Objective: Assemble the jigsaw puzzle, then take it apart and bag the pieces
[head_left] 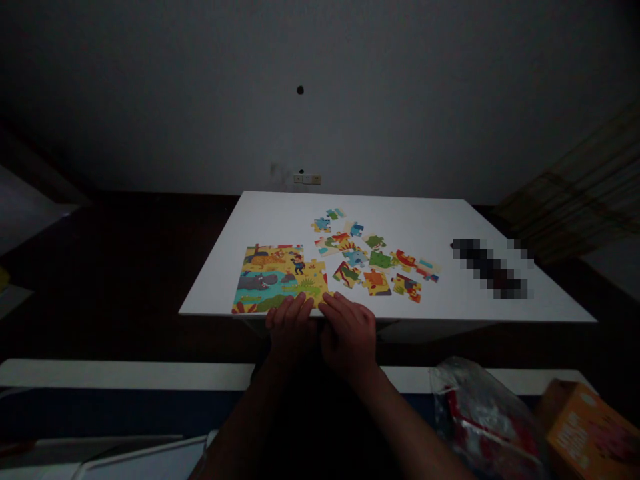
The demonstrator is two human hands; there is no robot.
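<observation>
resting left hand (291, 315) on the near edge of the puzzle (287, 300), at six o'clock, with right hand (350, 333) just beside, fingertips at the four o'clock corner. seeing a printed hippo (257, 281) and a spotted cat (267, 261) on it. finding loose pieces (380, 260) strewn toward two and three o'clock from there, on the white table (425, 217). farther out at three, making out a dark thing (490, 267), pixelated past naming. spotting sockets (307, 179) at twelve, a clear bag (480, 413) near five, an orange box (595, 430) at four.
</observation>
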